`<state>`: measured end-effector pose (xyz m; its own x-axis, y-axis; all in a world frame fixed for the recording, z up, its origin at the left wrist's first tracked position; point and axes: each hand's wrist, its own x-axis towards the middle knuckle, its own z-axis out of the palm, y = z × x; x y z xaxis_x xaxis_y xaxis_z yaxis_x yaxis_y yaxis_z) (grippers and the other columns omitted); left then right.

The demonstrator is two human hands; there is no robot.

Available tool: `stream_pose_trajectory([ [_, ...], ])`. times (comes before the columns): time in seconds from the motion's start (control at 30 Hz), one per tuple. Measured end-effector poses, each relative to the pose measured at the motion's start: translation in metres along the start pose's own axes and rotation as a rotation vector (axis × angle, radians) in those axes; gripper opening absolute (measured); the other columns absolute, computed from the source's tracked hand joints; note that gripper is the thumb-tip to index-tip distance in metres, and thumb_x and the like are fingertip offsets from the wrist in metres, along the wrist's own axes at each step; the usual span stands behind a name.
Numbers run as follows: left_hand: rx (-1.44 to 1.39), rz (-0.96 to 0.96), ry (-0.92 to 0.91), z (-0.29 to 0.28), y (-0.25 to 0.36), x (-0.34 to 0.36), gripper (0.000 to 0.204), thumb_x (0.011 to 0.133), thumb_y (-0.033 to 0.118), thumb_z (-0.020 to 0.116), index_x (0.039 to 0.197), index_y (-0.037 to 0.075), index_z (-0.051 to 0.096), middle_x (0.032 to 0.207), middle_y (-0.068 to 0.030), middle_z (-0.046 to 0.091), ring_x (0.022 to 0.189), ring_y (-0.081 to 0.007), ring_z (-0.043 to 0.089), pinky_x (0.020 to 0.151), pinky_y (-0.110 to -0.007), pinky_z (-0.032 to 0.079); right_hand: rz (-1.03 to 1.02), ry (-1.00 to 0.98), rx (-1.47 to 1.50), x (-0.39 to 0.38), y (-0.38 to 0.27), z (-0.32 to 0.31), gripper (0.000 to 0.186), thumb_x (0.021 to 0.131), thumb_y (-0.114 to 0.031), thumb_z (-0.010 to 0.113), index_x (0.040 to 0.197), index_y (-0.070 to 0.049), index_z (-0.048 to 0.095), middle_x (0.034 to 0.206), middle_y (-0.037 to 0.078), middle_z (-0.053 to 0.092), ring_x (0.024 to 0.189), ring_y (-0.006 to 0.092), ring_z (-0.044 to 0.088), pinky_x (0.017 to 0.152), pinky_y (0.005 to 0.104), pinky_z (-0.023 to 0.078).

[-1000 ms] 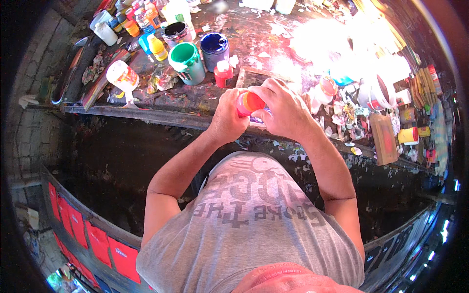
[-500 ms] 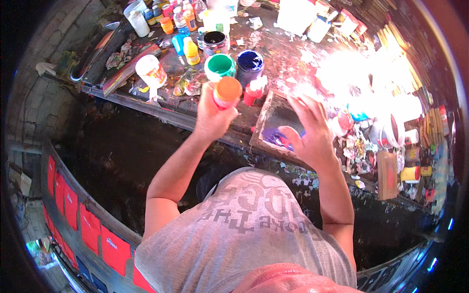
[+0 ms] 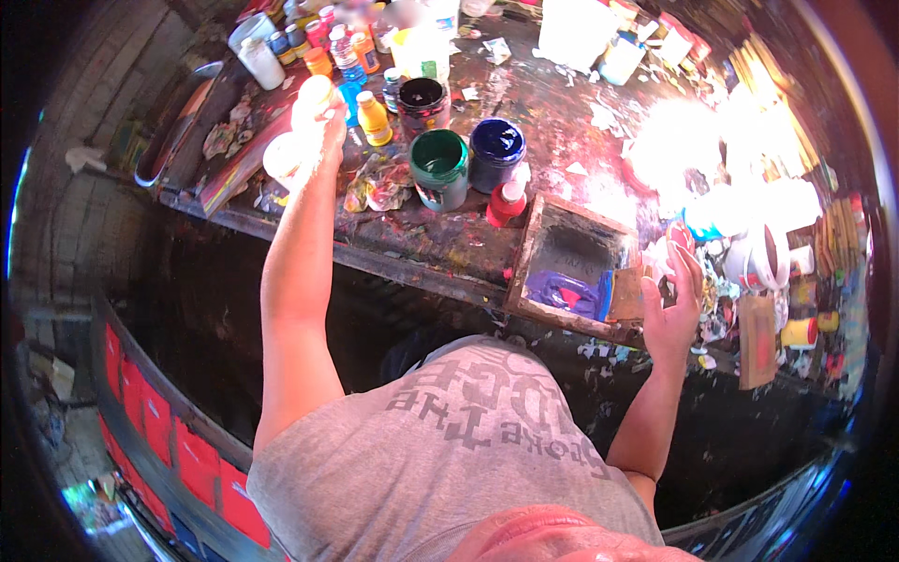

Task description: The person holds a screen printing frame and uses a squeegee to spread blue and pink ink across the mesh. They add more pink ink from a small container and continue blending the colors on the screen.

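My left hand [image 3: 328,131] is stretched out to the far left, closed around an orange-lidded jar [image 3: 316,97]; strong light bleaches jar and fingers. A white tub [image 3: 283,157] stands just below that hand. Nearby are a yellow bottle [image 3: 374,120] and a blue bottle [image 3: 350,101]. My right hand [image 3: 672,304] is on the right with thumb and fingers apart. Its fingertips reach a red-topped tub [image 3: 681,234]; whether they touch it I cannot tell. Left of this hand lies a wooden-framed screen [image 3: 526,253] with purple ink [image 3: 560,292] at its near end.
Open pots of green [image 3: 438,157], dark blue [image 3: 497,142] and black paint [image 3: 422,96] stand mid-table. Beside them is a red bottle [image 3: 506,203]. Crumpled scraps and a white bucket [image 3: 768,258] crowd the right. The table's front edge [image 3: 393,270] runs before me.
My left hand has carried the orange-lidded jar left and away from me, off the green pot. My right hand has moved right, from over the screen to the red-topped tub.
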<state>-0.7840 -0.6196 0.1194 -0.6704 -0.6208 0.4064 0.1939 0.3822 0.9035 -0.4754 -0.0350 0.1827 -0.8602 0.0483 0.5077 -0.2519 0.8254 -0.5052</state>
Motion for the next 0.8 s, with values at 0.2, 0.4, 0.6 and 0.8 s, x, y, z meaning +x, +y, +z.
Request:
stream_pose_trajectory([
  [0.2, 0.11, -0.121, 0.129, 0.031, -0.062, -0.012, 0.007, 0.1, 0.009, 0.083, 0.107, 0.007, 0.084, 0.096, -0.0051, 0.084, 0.09, -0.0188, 0.079, 0.079, -0.04, 0.06, 0.169, 0.064, -0.101, -0.038, 0.016, -0.011, 0.058, 0.107, -0.017, 0.084, 0.161, -0.002, 0.069, 0.157, 0.019, 0.071, 0.147, 0.0401, 0.067, 0.125, 0.0528, 0.053],
  [0.4, 0.815, -0.056, 0.001, 0.037, -0.137, 0.01, 0.016, 0.093, 0.009, 0.082, 0.109, 0.009, 0.084, 0.104, -0.0123, 0.086, 0.1, -0.036, 0.085, 0.088, -0.05, 0.065, 0.277, 0.035, -0.181, -0.059, 0.018, -0.005, 0.055, 0.108, -0.022, 0.084, 0.157, -0.001, 0.071, 0.152, 0.021, 0.073, 0.145, 0.0408, 0.068, 0.127, 0.0539, 0.051],
  [0.6, 0.48, -0.137, 0.066, 0.038, -0.158, 0.0, 0.053, 0.089, 0.005, 0.084, 0.138, -0.005, 0.068, 0.123, -0.0252, 0.083, 0.112, -0.0454, 0.084, 0.103, -0.056, 0.064, 0.349, 0.012, -0.343, -0.059, 0.022, 0.015, 0.06, 0.108, -0.03, 0.087, 0.159, -0.002, 0.073, 0.14, 0.019, 0.076, 0.121, 0.0345, 0.074, 0.104, 0.0469, 0.062],
  [0.8, 0.379, -0.246, -0.065, 0.014, -0.109, -0.028, 0.064, 0.097, 0.006, 0.076, 0.157, -0.005, 0.056, 0.146, -0.0299, 0.075, 0.134, -0.0465, 0.076, 0.118, -0.053, 0.057, 0.586, -0.094, -0.232, -0.047, 0.016, 0.026, 0.06, 0.106, -0.03, 0.089, 0.157, -0.002, 0.074, 0.136, 0.02, 0.078, 0.114, 0.0358, 0.079, 0.101, 0.0481, 0.064],
])
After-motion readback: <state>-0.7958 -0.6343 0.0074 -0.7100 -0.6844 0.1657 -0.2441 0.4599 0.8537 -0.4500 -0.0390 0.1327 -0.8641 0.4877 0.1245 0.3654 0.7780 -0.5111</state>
